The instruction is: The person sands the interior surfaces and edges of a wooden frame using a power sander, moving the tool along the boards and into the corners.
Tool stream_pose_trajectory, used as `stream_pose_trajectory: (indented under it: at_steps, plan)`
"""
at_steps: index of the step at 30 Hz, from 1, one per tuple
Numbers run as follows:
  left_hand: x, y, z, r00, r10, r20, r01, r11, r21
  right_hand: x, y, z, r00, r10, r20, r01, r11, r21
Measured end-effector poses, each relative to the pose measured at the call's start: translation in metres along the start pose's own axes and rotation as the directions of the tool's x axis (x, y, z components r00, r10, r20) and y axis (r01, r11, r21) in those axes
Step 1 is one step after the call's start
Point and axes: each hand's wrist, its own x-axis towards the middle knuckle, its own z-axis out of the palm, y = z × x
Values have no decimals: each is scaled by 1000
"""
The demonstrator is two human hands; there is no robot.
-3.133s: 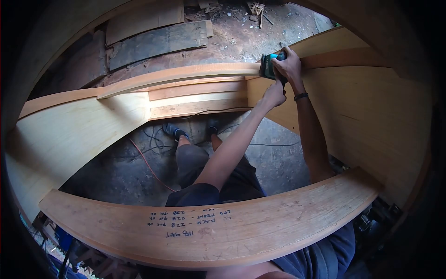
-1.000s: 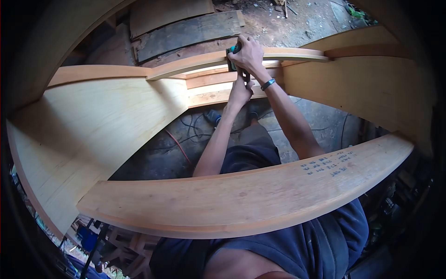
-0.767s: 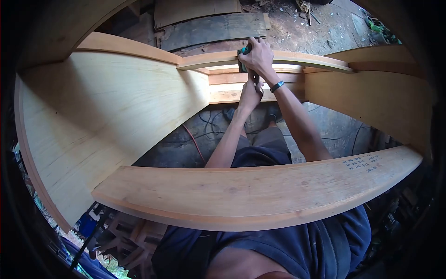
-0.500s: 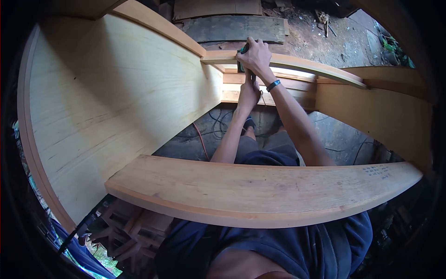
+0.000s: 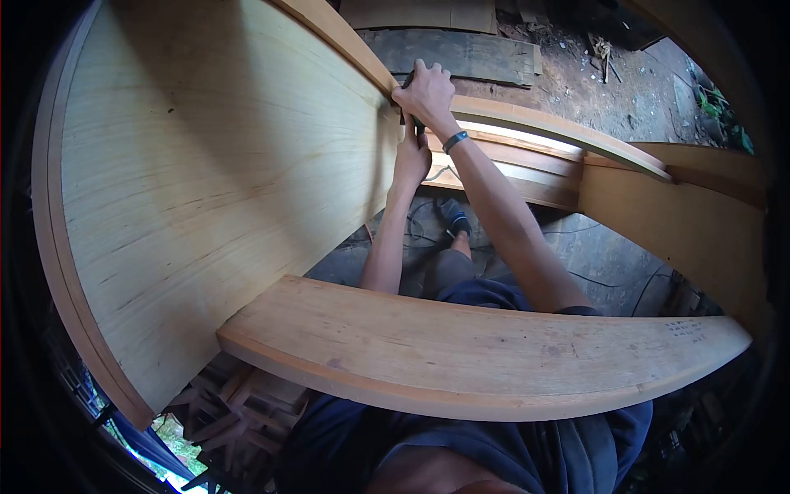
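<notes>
Both my hands are locked on the power tool (image 5: 407,80) at the upper centre of the frame: my right hand (image 5: 428,92) is clamped over its top and my left hand (image 5: 411,160) is closed round its lower part, so little of the body shows. Three seconds ago it sat at the far right end of the curved rail (image 5: 543,128); it has since travelled the whole length and now butts against the edge of the big panel (image 5: 206,165). By my reckoning, this pass has run out of rail. Leftward the panel blocks me, and the near curved board (image 5: 477,362) crosses my forearms. Open room lies rightward along the rail and down toward the cabled floor (image 5: 576,247).
</notes>
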Motion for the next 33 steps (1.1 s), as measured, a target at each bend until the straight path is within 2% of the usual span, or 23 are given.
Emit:
stream_pose_trajectory:
  at_steps: [2,4,7,11,18,19,21,22,23,25,26,29,30,31,33]
  plan:
    - [1,2,-7,1000,-28,-4,28,999,29,-2,-2,2,1000,3,11,-3,1000,-1]
    - [3,-1,-14,995,-1,98,-1,1000,22,-4,-1,2,1000,27,-12,-27,1000,-1]
    - [1,-7,-3,999,42,31,-43,998,48,-4,-4,0,999,22,-33,-23,1000,-7]
    - [8,-2,-17,994,-71,80,66,996,65,-2,-11,3,998,32,-59,-32,999,10]
    - [7,-1,-14,995,-45,91,45,999,5,-4,-5,-1,994,62,-93,-60,998,27]
    - [8,-1,-15,992,-82,92,81,996,23,-3,-6,3,993,52,-107,-49,998,37]
    - [14,-12,-14,997,-67,44,64,995,72,-1,-9,9,995,30,-100,-26,999,46]
    - [15,-18,-14,1000,17,21,-18,999,27,-2,-9,8,995,44,-84,-39,998,57]
    - [16,-23,-12,999,33,25,-34,998,45,-3,-8,6,996,58,-67,-54,996,68]
    - [4,-2,-10,996,-45,71,43,998,38,-10,2,-1,995,45,-92,-38,996,78]
    - [1,0,-1,998,15,62,-13,999,-32,-9,10,-6,996,47,-79,-41,997,72]
    - [1,2,33,993,-9,118,16,998,-53,-10,36,-29,995,79,-60,-76,996,40]
    - [-4,12,43,994,35,107,-31,999,-36,-11,46,-39,993,107,-41,-106,994,19]
    - [-8,28,47,982,-24,186,25,1000,-6,-12,57,-45,993,112,-46,-111,994,15]
    - [-15,51,67,973,-29,230,29,1000,2,-10,84,-63,985,168,-41,-168,986,-10]
